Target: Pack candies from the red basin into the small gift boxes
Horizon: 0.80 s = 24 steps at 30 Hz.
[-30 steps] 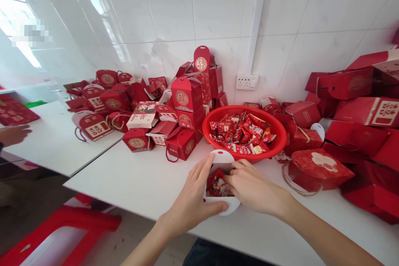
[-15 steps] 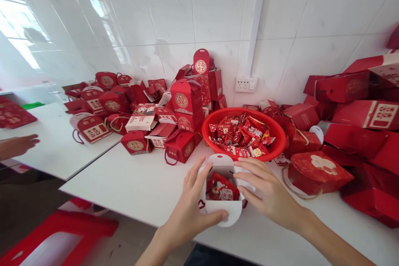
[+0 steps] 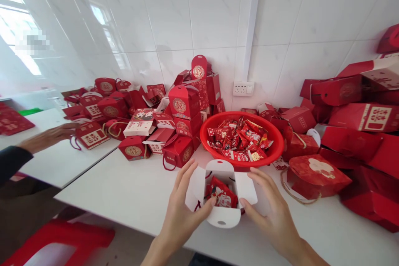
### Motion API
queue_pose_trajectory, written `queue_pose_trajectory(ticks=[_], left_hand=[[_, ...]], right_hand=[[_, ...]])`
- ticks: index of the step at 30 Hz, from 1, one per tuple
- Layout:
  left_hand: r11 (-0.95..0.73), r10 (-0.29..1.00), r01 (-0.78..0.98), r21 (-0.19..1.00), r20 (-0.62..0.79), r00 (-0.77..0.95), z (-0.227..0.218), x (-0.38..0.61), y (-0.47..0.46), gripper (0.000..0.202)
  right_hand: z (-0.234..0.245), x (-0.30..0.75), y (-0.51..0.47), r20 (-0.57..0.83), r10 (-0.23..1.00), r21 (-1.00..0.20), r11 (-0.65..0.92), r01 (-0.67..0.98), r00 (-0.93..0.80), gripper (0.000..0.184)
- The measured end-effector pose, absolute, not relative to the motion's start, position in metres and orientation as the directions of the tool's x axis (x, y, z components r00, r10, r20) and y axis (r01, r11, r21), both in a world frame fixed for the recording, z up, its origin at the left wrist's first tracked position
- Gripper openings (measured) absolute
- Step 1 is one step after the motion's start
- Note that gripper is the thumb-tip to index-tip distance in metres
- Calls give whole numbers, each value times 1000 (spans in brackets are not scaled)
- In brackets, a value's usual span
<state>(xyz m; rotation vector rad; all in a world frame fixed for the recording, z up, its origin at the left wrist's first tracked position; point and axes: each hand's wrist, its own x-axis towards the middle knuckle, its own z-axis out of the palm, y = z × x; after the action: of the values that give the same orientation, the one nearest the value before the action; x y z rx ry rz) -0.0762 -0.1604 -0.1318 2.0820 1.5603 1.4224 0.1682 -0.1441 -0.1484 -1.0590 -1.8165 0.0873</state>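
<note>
A small gift box (image 3: 222,217) stands on the table in front of me, its white-lined flaps spread outward. Inside it lie red-wrapped sweets (image 3: 222,193). My left hand (image 3: 183,208) is at the box's left side, fingers apart, the thumb reaching over the near left edge. On the other side, my right hand (image 3: 271,208) has its fingers spread around the right flap (image 3: 247,188), with the thumb near the box's right edge. Neither hand has closed on anything. Just behind the box sits a red plastic basket (image 3: 204,143) of wrapped sweets.
Stacked red gift boxes (image 3: 183,102) stand behind on the left. More boxes (image 3: 318,172) pile up on the right. Another person's hand (image 3: 54,135) touches a box (image 3: 91,135) on the neighbouring table. A red stool (image 3: 81,237) is below at left.
My hands have moved apart, the right one outward from the box's top to beside the right flap. The other person's hand has reached rightward to a box.
</note>
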Motion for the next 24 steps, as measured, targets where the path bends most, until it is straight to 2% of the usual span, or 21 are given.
queue_pose_trajectory(ticks=[4, 12, 16, 19, 24], left_hand=[[-578, 740, 545, 607, 672, 36, -136, -68, -162, 62], [-662, 727, 444, 604, 662, 183, -140, -63, -165, 54], [-719, 691, 363, 593, 665, 282, -146, -65, -168, 65], [-743, 668, 339, 577, 671, 323, -147, -64, -169, 75], [-740, 668, 350, 574, 684, 293, -141, -62, -169, 69]], right_hand=[[-157, 161, -147, 745, 655, -500, 671, 547, -122, 40], [-152, 149, -152, 759, 604, -496, 778, 385, -243, 51], [-156, 143, -153, 738, 578, -501, 815, 291, -348, 54], [-161, 141, -153, 721, 582, -511, 813, 279, -377, 55], [-165, 145, -152, 719, 597, -549, 802, 234, -357, 52]])
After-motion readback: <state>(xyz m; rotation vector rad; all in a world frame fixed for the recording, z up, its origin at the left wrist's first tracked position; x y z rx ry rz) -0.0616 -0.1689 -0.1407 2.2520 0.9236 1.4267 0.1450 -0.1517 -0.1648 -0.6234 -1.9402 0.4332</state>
